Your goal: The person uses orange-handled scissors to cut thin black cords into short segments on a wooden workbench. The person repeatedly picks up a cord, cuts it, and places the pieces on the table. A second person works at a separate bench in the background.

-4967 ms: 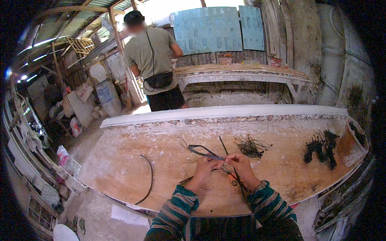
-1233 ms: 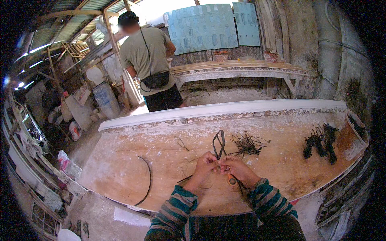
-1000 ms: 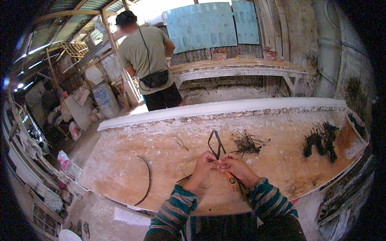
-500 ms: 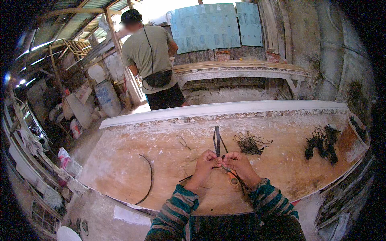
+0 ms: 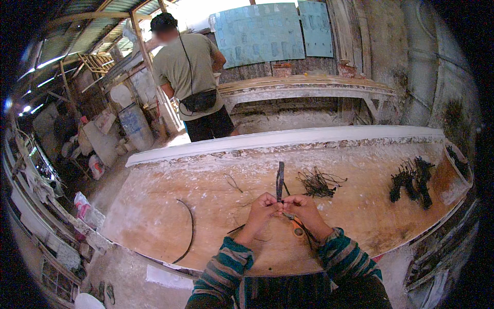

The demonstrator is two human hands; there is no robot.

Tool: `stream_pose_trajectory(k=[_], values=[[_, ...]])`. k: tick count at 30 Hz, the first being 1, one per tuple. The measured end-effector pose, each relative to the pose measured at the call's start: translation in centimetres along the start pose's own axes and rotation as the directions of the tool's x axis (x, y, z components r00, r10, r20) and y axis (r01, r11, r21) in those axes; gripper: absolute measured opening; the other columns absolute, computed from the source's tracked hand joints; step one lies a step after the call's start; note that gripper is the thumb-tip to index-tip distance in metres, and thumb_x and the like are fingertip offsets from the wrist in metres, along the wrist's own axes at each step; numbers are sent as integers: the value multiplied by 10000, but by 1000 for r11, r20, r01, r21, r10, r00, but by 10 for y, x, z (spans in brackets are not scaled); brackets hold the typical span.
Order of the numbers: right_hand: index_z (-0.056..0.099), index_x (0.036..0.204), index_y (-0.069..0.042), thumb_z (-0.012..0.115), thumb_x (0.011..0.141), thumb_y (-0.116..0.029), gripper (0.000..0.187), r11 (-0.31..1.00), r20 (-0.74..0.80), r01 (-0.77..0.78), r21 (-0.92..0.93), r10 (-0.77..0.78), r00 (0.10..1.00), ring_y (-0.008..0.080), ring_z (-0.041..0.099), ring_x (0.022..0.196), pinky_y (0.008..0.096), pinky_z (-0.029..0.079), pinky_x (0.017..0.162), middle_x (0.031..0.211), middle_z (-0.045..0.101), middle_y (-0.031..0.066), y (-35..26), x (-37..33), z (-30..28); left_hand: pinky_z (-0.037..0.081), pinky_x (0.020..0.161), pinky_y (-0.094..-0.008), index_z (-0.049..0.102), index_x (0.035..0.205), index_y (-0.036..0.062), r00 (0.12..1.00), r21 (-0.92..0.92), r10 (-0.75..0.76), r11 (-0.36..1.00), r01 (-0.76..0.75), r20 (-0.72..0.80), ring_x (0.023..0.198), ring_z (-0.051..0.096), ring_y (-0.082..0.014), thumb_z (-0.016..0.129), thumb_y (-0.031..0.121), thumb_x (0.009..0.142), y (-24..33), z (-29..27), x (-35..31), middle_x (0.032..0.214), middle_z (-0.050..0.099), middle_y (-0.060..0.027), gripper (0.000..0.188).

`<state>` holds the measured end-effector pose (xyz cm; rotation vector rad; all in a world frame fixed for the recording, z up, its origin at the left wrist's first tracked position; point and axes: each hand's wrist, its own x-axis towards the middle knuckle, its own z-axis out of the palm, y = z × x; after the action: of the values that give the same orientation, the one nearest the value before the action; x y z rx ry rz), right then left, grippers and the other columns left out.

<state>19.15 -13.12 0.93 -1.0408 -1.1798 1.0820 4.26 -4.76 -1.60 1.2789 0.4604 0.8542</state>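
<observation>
Both my hands meet over the middle of a wooden tabletop (image 5: pixel 226 232), pinching a dark flat strap (image 5: pixel 280 177). Its looped end stands up beyond my fingertips. My left hand (image 5: pixel 263 207) closes on it from the left, and my right hand (image 5: pixel 302 207) from the right. The exact spot between the fingers is hidden. Beneath my right hand lie orange-handled scissors (image 5: pixel 298 230), partly covered by it. Just past that hand rests a tangle of thin dark cords (image 5: pixel 317 182).
Bundles of black cord (image 5: pixel 412 183) lie at the right beside an orange-brown container (image 5: pixel 453 177). One curved dark strip (image 5: pixel 192 232) is on the left. A white-edged board (image 5: pixel 288 138) runs along the far side. Beyond it, a person (image 5: pixel 188 77) stands near a long bench (image 5: pixel 309 90).
The strap's loop has narrowed and now stands more upright between my hands. My fingers stay pinched in nearly the same place. The view has shifted slightly.
</observation>
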Motion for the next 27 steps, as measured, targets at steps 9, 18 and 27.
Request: stream_pose_trajectory(k=[9,18,27], values=[[617,846,-17,610,830,-114,98,983,-15,90,-157,-94,995,71,557,711,204,442,663,791,627,8,10,3,-5,463,584,-222,500,802,58,999,-9,-29,1000,29,24,646,561,-113,614,21,778,5,3,-1,722,589,-40,122],[551,846,-34,583,853,-132,103,979,17,123,-160,-122,992,73,543,735,215,450,687,791,581,-1,27,8,-11,455,579,-212,505,798,64,999,-52,-31,998,33,43,634,553,-106,625,87,803,1,5,-1,726,586,-32,122],[535,907,-3,524,870,-77,83,931,-39,-24,365,41,998,175,604,772,308,507,729,842,600,82,22,6,-3,502,673,-257,483,832,61,1000,-94,-1,996,4,29,733,602,-143,601,41,814,5,7,-5,811,600,-55,120]])
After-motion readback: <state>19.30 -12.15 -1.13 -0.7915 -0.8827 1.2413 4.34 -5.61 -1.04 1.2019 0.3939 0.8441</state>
